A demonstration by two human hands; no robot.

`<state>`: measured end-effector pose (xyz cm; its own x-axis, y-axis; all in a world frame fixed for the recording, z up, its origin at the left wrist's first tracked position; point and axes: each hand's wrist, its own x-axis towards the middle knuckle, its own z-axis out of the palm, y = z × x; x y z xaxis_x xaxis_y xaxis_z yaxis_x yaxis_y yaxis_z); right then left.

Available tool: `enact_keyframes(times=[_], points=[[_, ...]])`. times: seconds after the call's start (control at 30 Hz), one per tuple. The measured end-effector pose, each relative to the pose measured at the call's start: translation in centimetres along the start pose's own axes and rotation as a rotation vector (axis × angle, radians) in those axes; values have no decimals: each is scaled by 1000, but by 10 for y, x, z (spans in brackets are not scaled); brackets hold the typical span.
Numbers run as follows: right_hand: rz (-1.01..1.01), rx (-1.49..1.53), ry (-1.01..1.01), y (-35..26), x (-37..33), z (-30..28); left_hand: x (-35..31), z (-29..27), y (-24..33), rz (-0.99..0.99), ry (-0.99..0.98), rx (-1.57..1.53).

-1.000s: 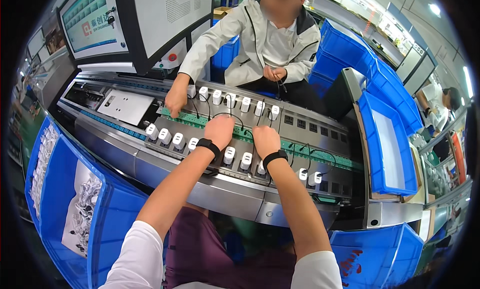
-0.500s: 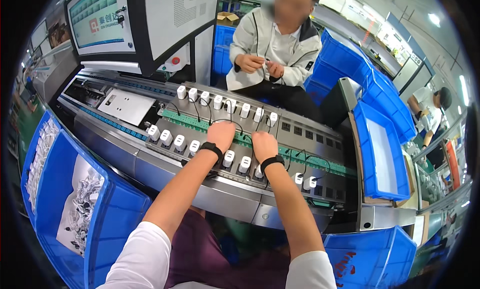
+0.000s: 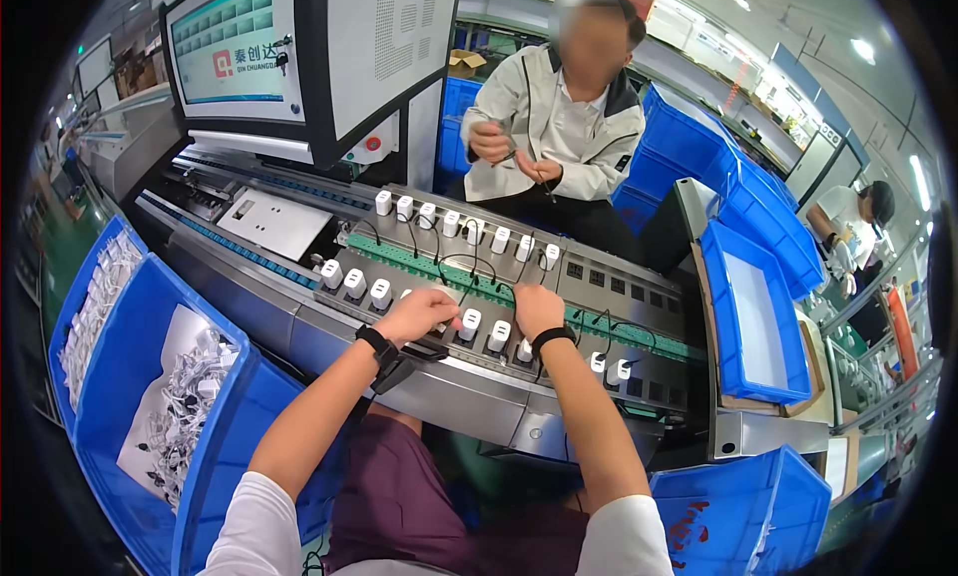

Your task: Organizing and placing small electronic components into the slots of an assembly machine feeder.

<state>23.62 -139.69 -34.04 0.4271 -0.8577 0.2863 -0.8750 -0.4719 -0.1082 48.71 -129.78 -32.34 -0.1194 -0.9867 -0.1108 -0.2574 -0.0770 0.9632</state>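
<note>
Two rows of white charger blocks (image 3: 499,335) stand in a metal fixture (image 3: 439,245). Between the rows runs a green strip (image 3: 469,280) with short black cables (image 3: 410,235) along it; several cables reach up to chargers. My left hand (image 3: 419,314) is over the near row, its fingers pinched together beside a charger; what they hold is too small to make out. At the near side of the green strip, my right hand (image 3: 540,308) is closed, with its fingertips mostly hidden. The hand covers part of the near row.
Across the fixture sits a co-worker (image 3: 559,117) handling a dark cable. A screen cabinet (image 3: 329,67) rises at the far left. Blue bins with white cables (image 3: 185,416) stand at the near left. A blue tray (image 3: 733,326) lies at the right, another blue bin (image 3: 738,506) below it.
My left hand has moved back from the green strip to the near row. My right hand has drawn slightly nearer. The co-worker's hands have moved, and the whole view has shifted a little.
</note>
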Motion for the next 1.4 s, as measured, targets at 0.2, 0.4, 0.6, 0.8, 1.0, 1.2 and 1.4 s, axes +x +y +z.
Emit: enact_keyframes(times=[0.2,0.4,0.6,0.8,1.0,1.2,1.4], points=[[203,601,-57,11,-30,-54,7,15,-23,247,210,38],[209,1141,-232,11,-98,-32,17,46,7,214,313,273],[143,878,-354,-7,-130,-57,21,49,8,367,388,514],[61,860,43,1,-107,-65,10,52,11,453,420,596],[-57,553,272,3,-83,-54,11,51,9,445,392,592],[-33,668,137,6,-80,-63,3,52,7,384,387,585],[-27,512,164,2,-89,-52,-2,58,3,399,427,557]])
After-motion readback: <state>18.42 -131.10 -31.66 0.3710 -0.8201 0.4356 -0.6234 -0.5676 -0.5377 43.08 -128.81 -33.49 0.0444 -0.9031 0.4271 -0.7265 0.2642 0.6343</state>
